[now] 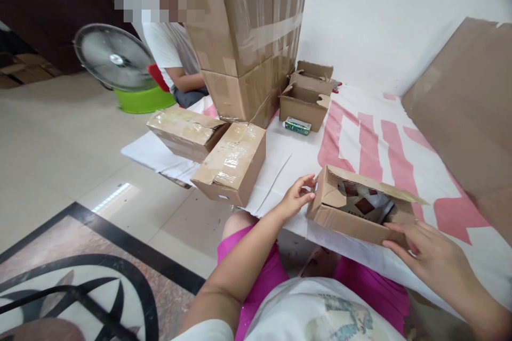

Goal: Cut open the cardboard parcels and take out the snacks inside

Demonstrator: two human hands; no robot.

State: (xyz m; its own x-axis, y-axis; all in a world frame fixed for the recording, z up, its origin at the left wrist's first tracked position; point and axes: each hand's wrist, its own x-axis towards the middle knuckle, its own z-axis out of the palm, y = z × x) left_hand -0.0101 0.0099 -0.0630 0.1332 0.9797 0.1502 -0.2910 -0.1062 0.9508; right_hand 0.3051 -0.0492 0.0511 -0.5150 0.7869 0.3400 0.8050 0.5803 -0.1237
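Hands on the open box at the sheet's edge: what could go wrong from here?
1. The open box sits at the near edge of the sheet, the left hand at its end flap, the right hand resting on its front corner; a push might tip it lapward.
2. Its top is open, so the packets inside could spill.
3. The taped box seems to overhang that edge and might drop.

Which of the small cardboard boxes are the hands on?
The open box nearest the camera, left hand at its end, right hand on its near wall; the taped boxes lie untouched.
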